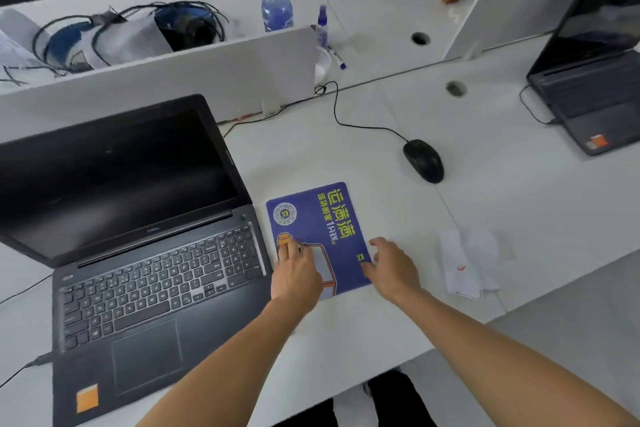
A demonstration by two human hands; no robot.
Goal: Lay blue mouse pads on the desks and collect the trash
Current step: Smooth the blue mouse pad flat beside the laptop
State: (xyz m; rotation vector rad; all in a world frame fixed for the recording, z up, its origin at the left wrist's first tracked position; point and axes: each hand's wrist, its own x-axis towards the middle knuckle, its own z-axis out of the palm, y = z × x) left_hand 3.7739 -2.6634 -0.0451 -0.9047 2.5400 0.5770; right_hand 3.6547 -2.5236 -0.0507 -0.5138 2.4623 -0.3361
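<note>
Blue mouse pad [320, 236] lay flat on desk [398, 204], just right of laptop [138, 236], near edge. Left hand [294, 274] pressed down on pad, fingers loose, gripping nothing; right hand [393, 265] open at right edge. Best squared to laptop, smoothed flat. Mouse [423, 160] sat farther right, off pad. Crumpled paper [467, 262] right, uncollected.

A flat blue printed mouse pad [320, 236] lies on the white desk [398, 322]; left hand [294, 276] presses it, right hand [393, 269] touches its 3 o'clock edge, crumpled white paper [469, 262] beyond.
</note>
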